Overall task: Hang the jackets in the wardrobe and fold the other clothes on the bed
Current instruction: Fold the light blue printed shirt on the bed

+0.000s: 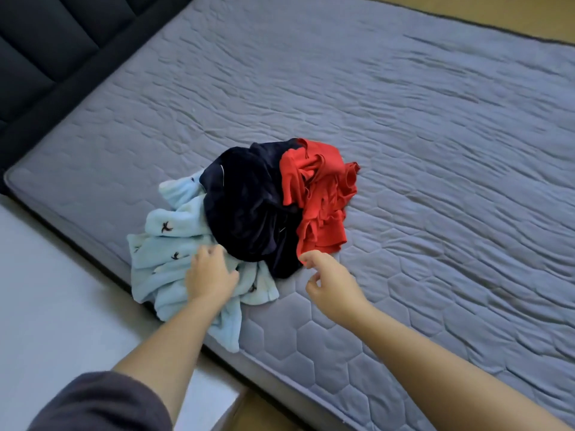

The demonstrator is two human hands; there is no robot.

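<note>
Your left hand (211, 275) lies on the light blue garment (165, 241), but I cannot tell whether its fingers grip. Your right hand (329, 284) has loosely curled, empty fingers beside the red garment (320, 194). Pinch its near hem and lift it clear.

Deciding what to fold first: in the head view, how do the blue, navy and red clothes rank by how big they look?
1. blue garment, only slightly ahead of navy, and nearest the camera
2. navy garment
3. red garment
All are crumpled.
</note>
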